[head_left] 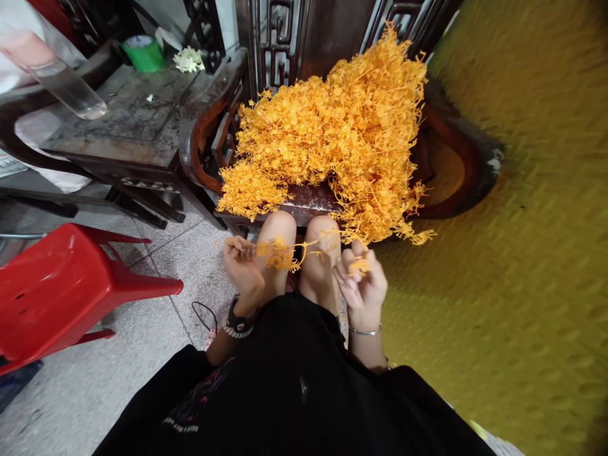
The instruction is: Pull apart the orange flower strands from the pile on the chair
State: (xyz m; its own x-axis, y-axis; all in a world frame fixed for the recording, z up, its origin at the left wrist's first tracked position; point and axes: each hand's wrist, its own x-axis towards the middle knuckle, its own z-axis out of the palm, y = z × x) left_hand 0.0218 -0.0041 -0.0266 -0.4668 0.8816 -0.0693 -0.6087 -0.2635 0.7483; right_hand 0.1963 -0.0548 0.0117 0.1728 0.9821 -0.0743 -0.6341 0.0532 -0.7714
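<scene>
One thin, branching, plastic-looking orange sprig (280, 254), stretched nearly level above the bare knees (277, 227), I judge to spread its branches; left hand (244, 273), fingers pinching one end; right hand (365, 286), fingers curled round the other; one tangled orange heap (332, 126) on a dark carved wooden armchair (311, 199), presumably for easy reach; sprig frilly and tufted leftward, wiry and sparse rightward.

light: moderate, fairly even | glare: red stool (61, 291) | edges: stretched | blur: yellow surface (498, 285)
</scene>
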